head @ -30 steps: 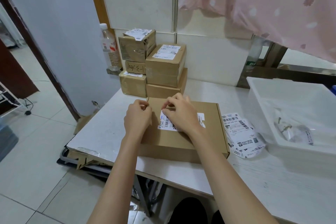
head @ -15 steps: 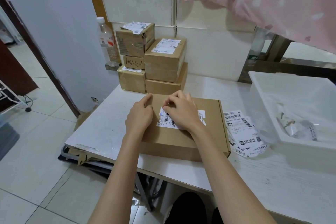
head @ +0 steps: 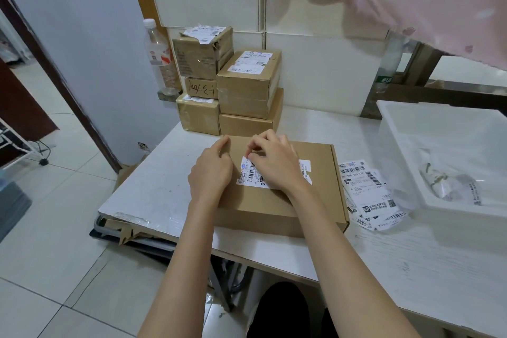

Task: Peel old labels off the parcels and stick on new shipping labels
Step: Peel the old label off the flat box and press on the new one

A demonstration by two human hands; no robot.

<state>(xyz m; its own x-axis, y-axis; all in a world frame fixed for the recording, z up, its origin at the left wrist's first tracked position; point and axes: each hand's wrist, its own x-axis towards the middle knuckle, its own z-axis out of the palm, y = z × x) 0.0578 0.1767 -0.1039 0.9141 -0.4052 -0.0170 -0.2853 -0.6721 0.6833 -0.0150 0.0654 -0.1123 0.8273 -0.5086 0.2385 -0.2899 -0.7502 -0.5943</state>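
Squarely in the middle of the view, a flat brown parcel (head: 277, 186) lay on the white desk (head: 153, 186), its long axis running from 9 o'clock to 3 o'clock and its front wall facing the person. A white label (head: 251, 177) was stuck on its lid, its long side set the same way as the parcel's, with barcodes showing at its 9 o'clock end and the rest covered by the right hand (head: 274, 164). That hand lay over the label with its fingers curled, fingertips meeting at the label's far corner at about 11 o'clock; whether the corner was lifted could not be told. The left hand (head: 211, 173) rested on the parcel's lid at its 9 o'clock end, fingers loosely bent and narrow, with the index finger reaching toward the far edge and holding nothing. At 3 o'clock of the parcel, touching its side, a loose heap of printed labels (head: 367, 195) lay on the desk. At 12 o'clock, just beyond the parcel, stood a stack of smaller parcels (head: 227, 90), some with labels on top. A white tub (head: 439, 162) sat further out at 3 o'clock, with crumpled scraps inside.
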